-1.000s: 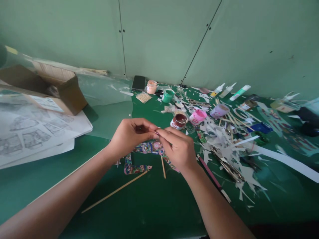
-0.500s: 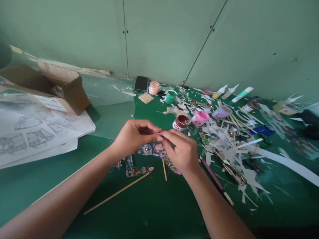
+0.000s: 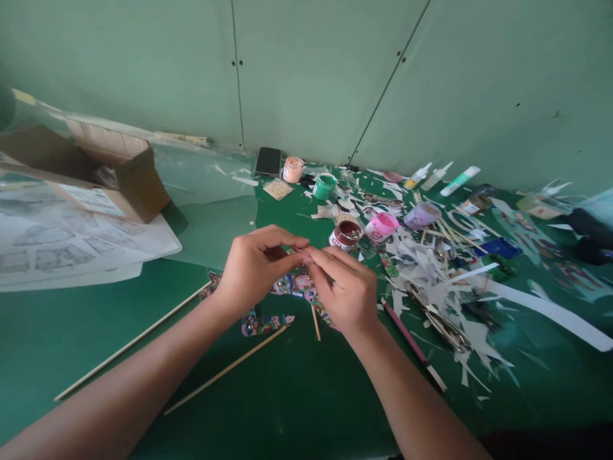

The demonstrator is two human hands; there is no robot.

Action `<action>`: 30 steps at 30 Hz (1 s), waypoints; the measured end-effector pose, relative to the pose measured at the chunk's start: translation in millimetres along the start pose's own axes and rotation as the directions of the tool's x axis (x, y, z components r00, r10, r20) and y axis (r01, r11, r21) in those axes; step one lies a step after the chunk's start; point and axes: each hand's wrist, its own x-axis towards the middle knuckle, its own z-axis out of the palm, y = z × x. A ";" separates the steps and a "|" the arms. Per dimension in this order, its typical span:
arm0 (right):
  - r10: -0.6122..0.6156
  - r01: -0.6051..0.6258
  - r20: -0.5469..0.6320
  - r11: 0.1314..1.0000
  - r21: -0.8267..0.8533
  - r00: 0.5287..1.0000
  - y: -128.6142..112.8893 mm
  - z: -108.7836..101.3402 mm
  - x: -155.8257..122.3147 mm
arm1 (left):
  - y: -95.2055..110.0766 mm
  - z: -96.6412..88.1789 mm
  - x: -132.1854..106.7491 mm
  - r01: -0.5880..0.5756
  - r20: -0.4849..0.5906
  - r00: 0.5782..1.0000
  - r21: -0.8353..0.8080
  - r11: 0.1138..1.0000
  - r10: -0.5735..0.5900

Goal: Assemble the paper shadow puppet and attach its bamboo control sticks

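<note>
My left hand (image 3: 253,265) and my right hand (image 3: 342,287) meet fingertip to fingertip above the green table (image 3: 297,396). Both are closed in a pinch on something tiny that I cannot make out. Directly under them lies a colourful patterned paper cut-out (image 3: 282,300). A short wooden stick (image 3: 315,321) lies just below my right hand. A long thin stick (image 3: 225,369) runs diagonally under my left forearm, and a second long stick (image 3: 129,345) lies to its left.
Small paint pots, dark red (image 3: 345,234), pink (image 3: 381,226) and green (image 3: 324,186), stand behind the hands. Paper scraps (image 3: 431,268), scissors (image 3: 438,319) and glue bottles (image 3: 460,179) crowd the right. A cardboard box (image 3: 96,172) and printed sheets (image 3: 71,246) lie left. A phone (image 3: 267,160) rests by the wall.
The hands stay pinched together at nearly the same spot. My left forearm has shifted, uncovering a second long stick on the left. The view has moved slightly.
</note>
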 end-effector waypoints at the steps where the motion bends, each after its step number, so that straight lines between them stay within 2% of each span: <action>1: -0.003 0.003 -0.004 1.000 -0.003 1.000 -0.2 0.2 -0.1 | -0.6 0.3 -0.1 0.003 0.005 1.000 -0.017 1.000 -0.003; 13: 0.028 -0.028 -0.009 1.000 -0.011 1.000 -1.3 1.3 1.5 | -4.8 10.1 -6.0 0.116 -0.010 0.992 -0.250 0.961 -0.123; 21: 0.011 -0.013 0.061 0.999 0.030 0.998 2.2 0.2 0.1 | -8.9 3.7 -1.0 0.186 0.088 0.982 -0.263 0.947 -0.168; 30: 0.037 -0.040 0.098 0.999 0.024 0.995 3.1 2.9 -0.7 | -13.7 4.4 0.0 0.169 0.105 0.983 -0.235 0.957 -0.148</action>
